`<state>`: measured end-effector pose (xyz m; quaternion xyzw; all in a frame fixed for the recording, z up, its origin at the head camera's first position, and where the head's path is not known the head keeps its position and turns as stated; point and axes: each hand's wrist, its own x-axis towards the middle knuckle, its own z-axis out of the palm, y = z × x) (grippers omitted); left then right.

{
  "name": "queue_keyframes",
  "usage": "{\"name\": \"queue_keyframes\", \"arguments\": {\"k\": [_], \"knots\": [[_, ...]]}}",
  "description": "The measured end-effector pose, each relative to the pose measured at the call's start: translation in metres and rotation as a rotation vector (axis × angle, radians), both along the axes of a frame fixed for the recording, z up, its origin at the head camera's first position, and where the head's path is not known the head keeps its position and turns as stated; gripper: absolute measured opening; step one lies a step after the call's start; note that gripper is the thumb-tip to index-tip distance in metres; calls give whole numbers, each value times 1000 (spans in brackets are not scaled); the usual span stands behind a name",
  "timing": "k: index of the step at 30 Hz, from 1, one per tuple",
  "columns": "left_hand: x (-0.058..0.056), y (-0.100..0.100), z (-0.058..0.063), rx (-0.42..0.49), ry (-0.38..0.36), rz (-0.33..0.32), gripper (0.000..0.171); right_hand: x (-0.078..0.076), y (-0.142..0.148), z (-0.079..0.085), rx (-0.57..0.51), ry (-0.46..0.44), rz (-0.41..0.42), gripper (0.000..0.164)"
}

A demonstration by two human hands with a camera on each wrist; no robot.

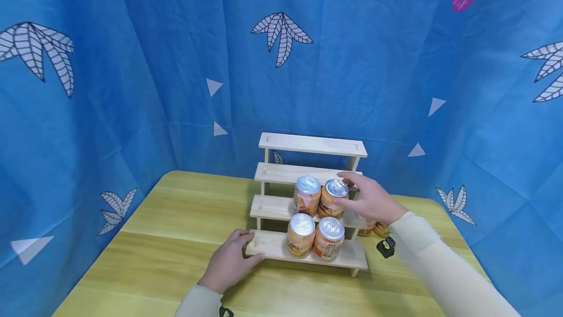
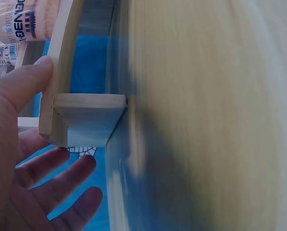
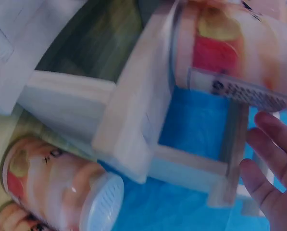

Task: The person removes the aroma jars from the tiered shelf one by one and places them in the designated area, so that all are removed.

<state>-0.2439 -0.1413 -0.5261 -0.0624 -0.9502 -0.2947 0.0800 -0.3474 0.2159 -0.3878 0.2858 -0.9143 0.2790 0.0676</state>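
A pale wooden stepped display rack (image 1: 274, 207) with several tiers stands on the table. My left hand (image 1: 230, 261) grips the left end of its lowest shelf (image 2: 61, 53), thumb on top and index finger beneath, the other fingers spread. Two peach-coloured cans with silver lids, a left can (image 1: 301, 239) and a right can (image 1: 329, 243), stand upright on that shelf. One tier up are another can (image 1: 306, 197) and, beside it, the can (image 1: 330, 204) that my right hand (image 1: 371, 200) pinches between thumb and fingers near its lid. That can (image 3: 230, 53) appears to rest on the shelf.
More cans (image 3: 52, 178) stand on the table just right of the rack, partly hidden by my right arm in the head view. A blue patterned curtain (image 1: 281, 97) hangs behind and beside the yellow wood-grain table (image 1: 176, 224).
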Motion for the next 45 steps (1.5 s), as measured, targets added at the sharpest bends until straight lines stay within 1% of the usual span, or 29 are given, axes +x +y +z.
{"name": "queue_keyframes", "arguments": {"k": [3, 6, 8, 10, 17, 19, 22, 31, 37, 40, 45], "knots": [[0, 0, -1, 1, -1, 3, 73, -3, -6, -4, 15, 9, 30, 81], [1, -1, -1, 4, -13, 1, 74, -4, -11, -8, 22, 24, 44, 80], [3, -2, -1, 10, -18, 4, 74, -5, -14, -10, 15, 17, 57, 79], [3, -2, 0, 6, -26, 9, 74, -5, -16, -11, 11, 3, 55, 79], [1, 0, 4, 4, -29, -2, 74, -6, -18, -7, -59, -66, 46, 63], [1, 0, 4, 7, -29, -1, 75, -5, -17, -7, -67, -71, 31, 62], [1, 0, 5, 11, -26, 3, 74, -3, -15, -8, -62, -74, -1, 66], [2, 1, 7, 6, -39, 9, 75, -1, 2, -9, -58, -72, -62, 77], [2, 1, 6, -14, -27, 17, 74, 2, 23, -5, -50, -45, -100, 82], [3, 1, 6, -20, -24, 17, 73, 5, 34, -4, -35, -37, -133, 84], [2, 3, 6, -27, -31, 15, 73, 8, 53, -2, -31, -20, -176, 85]]}}
